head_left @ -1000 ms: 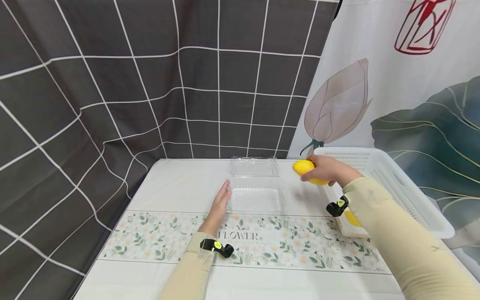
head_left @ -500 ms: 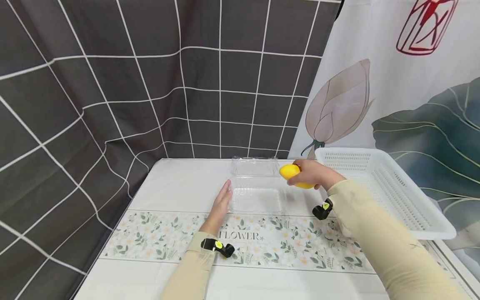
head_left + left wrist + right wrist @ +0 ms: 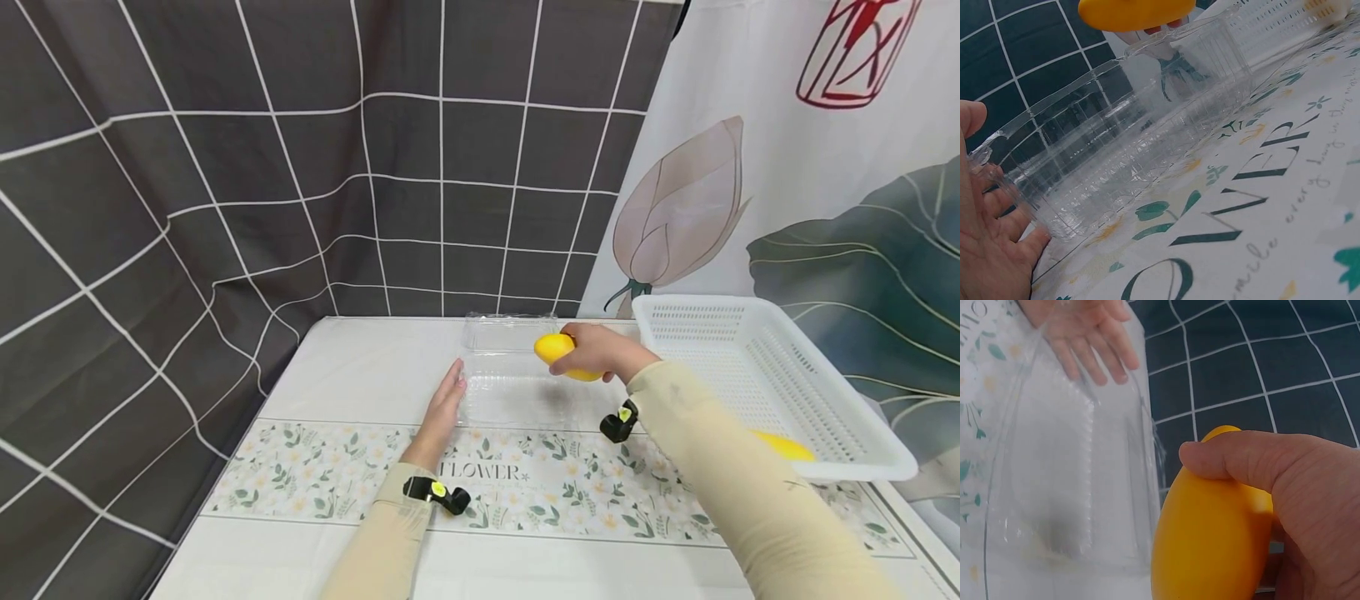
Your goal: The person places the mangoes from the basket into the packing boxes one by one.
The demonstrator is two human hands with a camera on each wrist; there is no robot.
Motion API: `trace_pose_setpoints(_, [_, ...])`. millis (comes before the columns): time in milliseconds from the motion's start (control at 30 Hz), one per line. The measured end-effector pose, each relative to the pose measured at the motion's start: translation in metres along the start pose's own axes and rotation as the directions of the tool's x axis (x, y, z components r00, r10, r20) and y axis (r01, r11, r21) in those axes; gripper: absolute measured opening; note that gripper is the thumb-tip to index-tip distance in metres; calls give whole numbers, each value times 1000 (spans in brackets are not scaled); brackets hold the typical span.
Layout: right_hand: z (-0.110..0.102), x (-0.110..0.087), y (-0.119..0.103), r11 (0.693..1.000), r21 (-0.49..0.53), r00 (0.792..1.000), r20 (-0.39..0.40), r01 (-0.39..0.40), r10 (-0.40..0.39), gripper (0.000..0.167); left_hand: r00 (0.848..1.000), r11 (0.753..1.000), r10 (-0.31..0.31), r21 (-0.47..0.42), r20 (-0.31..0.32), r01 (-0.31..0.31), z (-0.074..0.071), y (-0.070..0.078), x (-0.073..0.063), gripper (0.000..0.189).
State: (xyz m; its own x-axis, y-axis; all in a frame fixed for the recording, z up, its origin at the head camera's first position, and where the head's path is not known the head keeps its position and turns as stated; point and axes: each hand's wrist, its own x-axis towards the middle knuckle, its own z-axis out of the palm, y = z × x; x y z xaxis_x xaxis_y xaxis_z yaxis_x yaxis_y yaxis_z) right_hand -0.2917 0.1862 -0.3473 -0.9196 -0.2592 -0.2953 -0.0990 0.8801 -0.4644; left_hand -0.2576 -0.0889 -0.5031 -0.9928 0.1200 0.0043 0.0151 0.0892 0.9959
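Fruit [image 3: 552, 347] in right hand [image 3: 603, 350], over clear container [image 3: 512, 402], left hand [image 3: 441, 414] against container

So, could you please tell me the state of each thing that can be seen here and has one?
Clear plastic clamshell container: open, lid folded back.
Left hand: fingers spread at the container's side.
Right hand: gripping the yellow fruit.
Yellow fruit: held in the air.
White perforated basket: right side up.
Yellow thing in it: partly hidden by the right sleeve.
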Motion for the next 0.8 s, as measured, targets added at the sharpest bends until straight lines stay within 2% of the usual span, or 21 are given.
trace_pose_setpoints(633, [32, 20, -15, 999, 49, 999, 32, 23, -25, 66, 1000, 1000, 12, 1, -4, -12, 0, -3, 3, 59])
trace_pose_setpoints(800, [40, 24, -16, 998, 65, 999, 34, 18, -21, 65, 1000, 1000, -8, 7, -2, 8, 0, -4, 4, 58])
